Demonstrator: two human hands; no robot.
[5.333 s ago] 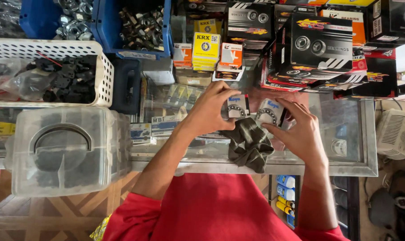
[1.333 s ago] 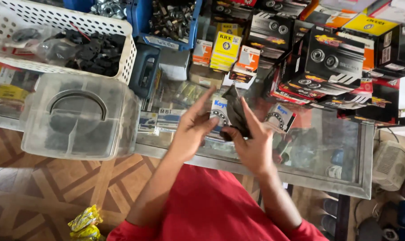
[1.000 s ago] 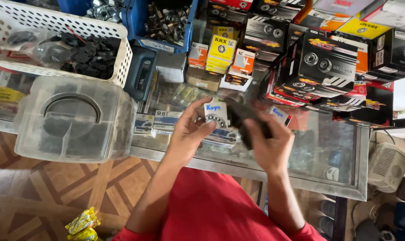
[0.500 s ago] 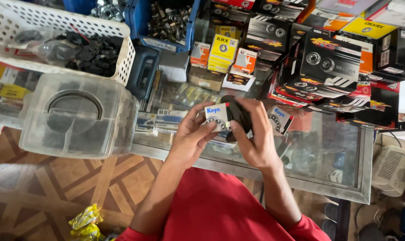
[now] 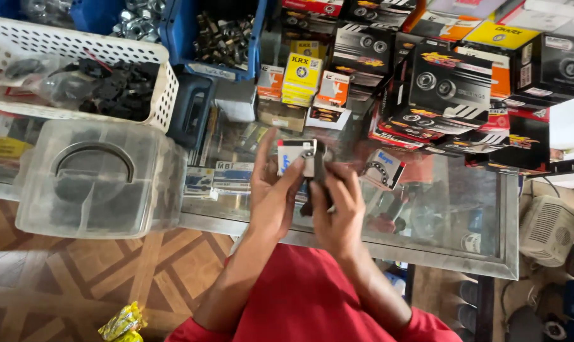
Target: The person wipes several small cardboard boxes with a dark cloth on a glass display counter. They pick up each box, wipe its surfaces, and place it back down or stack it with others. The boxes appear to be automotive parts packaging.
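Hands together over glass counter [image 5: 426, 228], left hand [image 5: 271, 193] grip closed on small white box [image 5: 296, 157], right hand [image 5: 337, 212] grip closed on dark part [image 5: 318, 171]

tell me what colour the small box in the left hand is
White with blue print, held by the left hand: the small box, head view.

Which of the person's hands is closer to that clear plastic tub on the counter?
Left. The left hand sits just right of the clear plastic tub; the right hand is farther right, beyond it.
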